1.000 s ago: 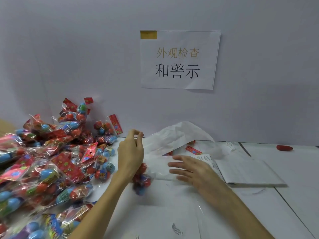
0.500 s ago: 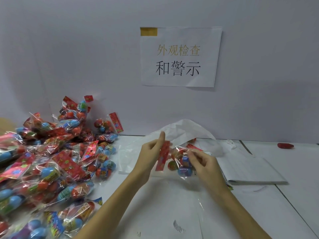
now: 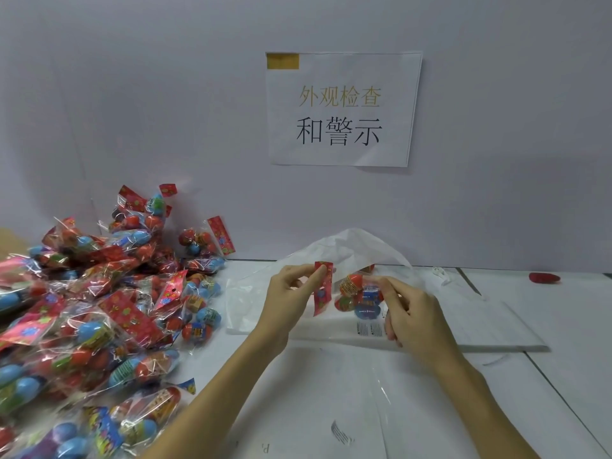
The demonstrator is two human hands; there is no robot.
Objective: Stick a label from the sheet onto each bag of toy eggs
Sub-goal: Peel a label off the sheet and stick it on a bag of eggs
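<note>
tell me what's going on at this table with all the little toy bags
A person is holding one clear plastic bag of red and blue toy eggs above the white table. The left hand pinches the bag's red printed header card, while the right hand grips the egg end. A big pile of similar bags lies to the left, and white label sheets lie under the hands. No label is visibly being applied yet.
</note>
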